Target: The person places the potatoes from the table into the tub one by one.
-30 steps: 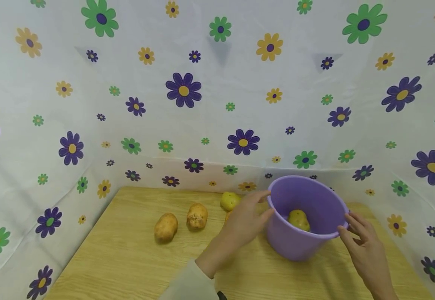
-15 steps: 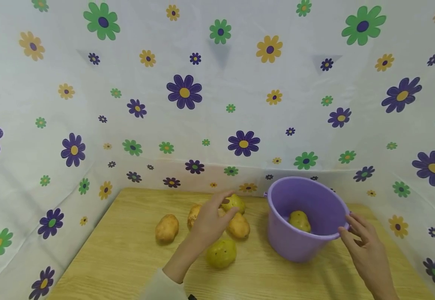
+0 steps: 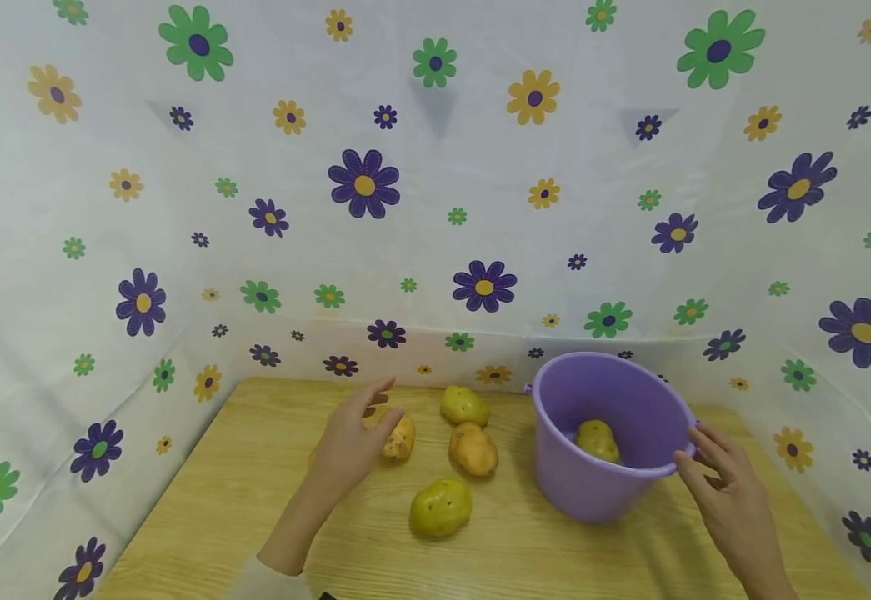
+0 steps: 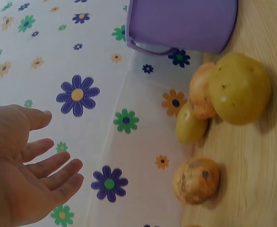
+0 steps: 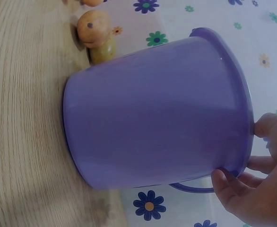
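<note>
My left hand [image 3: 352, 437] hovers over the left side of the potatoes, fingers spread and loosely bent, holding nothing. In the head view it partly covers a brown-spotted potato [image 3: 399, 437] and almost wholly hides another one further left. At the right, my right hand [image 3: 731, 500] holds the rim of a purple bucket [image 3: 593, 492], its fingers and thumb on the edge near the handle, as the right wrist view also shows. One yellowish potato [image 3: 597, 442] lies inside the bucket. Between the left hand and the bucket lie a greenish potato [image 3: 441, 508], a tan potato [image 3: 473, 450] and a yellow-green potato [image 3: 464, 407].
The bucket stands upright on a wooden table [image 3: 202, 508], close to the back edge. White flower-patterned sheeting [image 3: 420, 250] rises behind the table and along both sides. A thin purple handle [image 5: 193, 189] hangs from the bucket's rim.
My left hand has let go of the bucket's rim and moved left across the potatoes, uncovering those nearest the bucket. My right hand and the bucket have stayed in place.
</note>
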### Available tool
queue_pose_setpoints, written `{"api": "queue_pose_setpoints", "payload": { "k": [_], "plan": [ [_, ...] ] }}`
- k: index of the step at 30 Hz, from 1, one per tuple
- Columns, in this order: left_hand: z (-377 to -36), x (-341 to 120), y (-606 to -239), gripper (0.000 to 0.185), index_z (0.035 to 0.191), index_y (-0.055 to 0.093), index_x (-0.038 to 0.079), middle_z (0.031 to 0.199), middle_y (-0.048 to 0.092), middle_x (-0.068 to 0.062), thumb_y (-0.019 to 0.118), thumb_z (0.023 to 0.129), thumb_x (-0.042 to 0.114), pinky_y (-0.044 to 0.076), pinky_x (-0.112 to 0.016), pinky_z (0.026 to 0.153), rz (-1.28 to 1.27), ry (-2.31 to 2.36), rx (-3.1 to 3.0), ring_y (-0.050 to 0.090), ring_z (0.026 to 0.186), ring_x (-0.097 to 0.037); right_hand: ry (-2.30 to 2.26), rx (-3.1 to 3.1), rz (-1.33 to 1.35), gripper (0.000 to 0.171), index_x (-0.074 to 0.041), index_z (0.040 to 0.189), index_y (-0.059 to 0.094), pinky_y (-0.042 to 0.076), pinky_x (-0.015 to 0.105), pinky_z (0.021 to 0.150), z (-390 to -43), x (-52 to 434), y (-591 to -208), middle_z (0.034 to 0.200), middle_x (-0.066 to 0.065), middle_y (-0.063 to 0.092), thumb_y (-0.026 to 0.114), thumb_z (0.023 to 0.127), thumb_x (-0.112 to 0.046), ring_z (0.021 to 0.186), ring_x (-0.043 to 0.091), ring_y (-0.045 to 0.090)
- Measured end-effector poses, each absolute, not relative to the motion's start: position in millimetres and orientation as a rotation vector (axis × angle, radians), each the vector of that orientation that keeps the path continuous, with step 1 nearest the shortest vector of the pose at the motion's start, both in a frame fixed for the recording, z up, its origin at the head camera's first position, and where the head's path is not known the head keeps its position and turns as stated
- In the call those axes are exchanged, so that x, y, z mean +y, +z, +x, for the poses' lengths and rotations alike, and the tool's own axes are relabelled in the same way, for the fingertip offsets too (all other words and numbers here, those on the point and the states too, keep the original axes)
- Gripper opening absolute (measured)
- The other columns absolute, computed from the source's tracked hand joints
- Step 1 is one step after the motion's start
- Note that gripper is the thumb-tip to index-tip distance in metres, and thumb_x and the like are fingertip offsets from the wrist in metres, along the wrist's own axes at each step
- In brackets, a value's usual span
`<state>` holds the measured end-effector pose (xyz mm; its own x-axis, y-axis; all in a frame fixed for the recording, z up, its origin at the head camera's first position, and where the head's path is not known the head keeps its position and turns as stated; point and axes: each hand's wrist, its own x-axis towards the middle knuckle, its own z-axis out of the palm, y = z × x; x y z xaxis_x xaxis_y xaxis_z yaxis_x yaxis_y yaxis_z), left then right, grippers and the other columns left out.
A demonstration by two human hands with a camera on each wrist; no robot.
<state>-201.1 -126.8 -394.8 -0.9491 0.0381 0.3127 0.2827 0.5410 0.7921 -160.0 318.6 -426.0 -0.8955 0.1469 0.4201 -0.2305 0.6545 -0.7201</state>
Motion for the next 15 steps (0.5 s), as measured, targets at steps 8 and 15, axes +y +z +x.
{"api": "queue_pose_setpoints", "payload": {
  "k": [8, 15],
  "plan": [
    [-194.0, -164.0, -407.2, 0.048, 0.146, 0.053, 0.002, 0.147, 0.055, -0.019, 0.067, 0.102, 0.017, 0.049, -0.053, 0.107, -0.207, -1.315, -2.532, 0.057, 0.129, -0.037, 1.148, -2.450, 0.057, 0.050, 0.013, 0.143, 0.051, 0.038, -0.002, 0.079, -158.4, 318.5, -424.8, 0.151, 0.027, 0.041, 0.062, 0.105, -0.018, 0.107, -0.021, 0.038],
    [-185.6, -192.5, -416.1, 0.049, 0.148, 0.052, 0.001, 0.147, 0.055, -0.021, 0.066, 0.103, 0.018, 0.048, -0.054, 0.108, -0.138, -1.299, -2.546, 0.057, 0.129, -0.039, 1.162, -2.458, 0.047, 0.051, 0.013, 0.144, 0.050, 0.037, -0.002, 0.079, -157.9, 318.8, -424.9, 0.152, 0.027, 0.040, 0.062, 0.106, -0.019, 0.107, -0.021, 0.037]
  ]
}}
